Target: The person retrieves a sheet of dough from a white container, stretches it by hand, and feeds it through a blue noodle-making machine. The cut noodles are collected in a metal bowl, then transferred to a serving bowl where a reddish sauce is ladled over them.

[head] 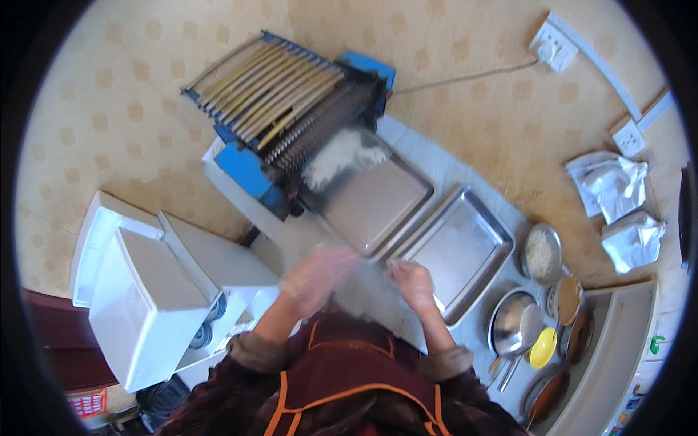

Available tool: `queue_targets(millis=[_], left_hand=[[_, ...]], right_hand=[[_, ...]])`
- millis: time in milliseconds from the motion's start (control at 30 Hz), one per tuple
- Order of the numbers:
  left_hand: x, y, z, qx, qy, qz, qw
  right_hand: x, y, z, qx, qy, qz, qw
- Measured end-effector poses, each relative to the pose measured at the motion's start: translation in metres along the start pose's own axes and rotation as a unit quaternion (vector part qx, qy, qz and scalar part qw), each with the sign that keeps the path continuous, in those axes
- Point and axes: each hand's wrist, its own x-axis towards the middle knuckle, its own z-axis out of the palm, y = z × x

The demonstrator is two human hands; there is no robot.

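Note:
My left hand [319, 278], in what looks like a thin clear glove, is blurred over the floury tabletop, fingers extended, nothing seen in it. My right hand [413, 282], gloved the same way, is curled beside the near corners of two metal trays; whether it holds anything is unclear. The left-hand tray [426, 192] lies partly under a blue noodle-making machine [240, 169]. White dough or noodles [343, 155] lie in a heap at its far end, below the machine's rollers. The right-hand tray [458, 250] shows a bare metal bottom.
On the table's right stand a bowl of pale shreds [541, 253], a steel bowl [515, 324], a yellow bowl [542, 347] and several pans of sauce or paste. White foam boxes [144, 305] stand at left. A cord [463, 79] runs from the machine to a wall socket [553, 49].

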Motion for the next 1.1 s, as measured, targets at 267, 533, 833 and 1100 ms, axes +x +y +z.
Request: queue_targets(millis=[267, 533, 833, 1100], left_hand=[[-0.007, 0.007, -0.058, -0.079, 0.072, -0.050, 0.993], [0.029, -0.002, -0.013, -0.039, -0.040, -0.045, 0.997], [0.010, 0.010, -0.072, -0.147, 0.031, -0.149, 0.977], [-0.014, 0.014, -0.075, -0.141, 0.075, -0.120, 0.980]], right_hand=[[0.005, -0.079, -0.023, 0.032, 0.028, 0.006, 0.999], [0.017, -0.081, -0.029, 0.035, -0.020, -0.039, 0.998], [0.009, -0.243, -0.137, -0.022, 0.293, -0.240, 0.925], [0.053, -0.443, -0.223, -0.620, 0.437, -0.163, 0.631]])
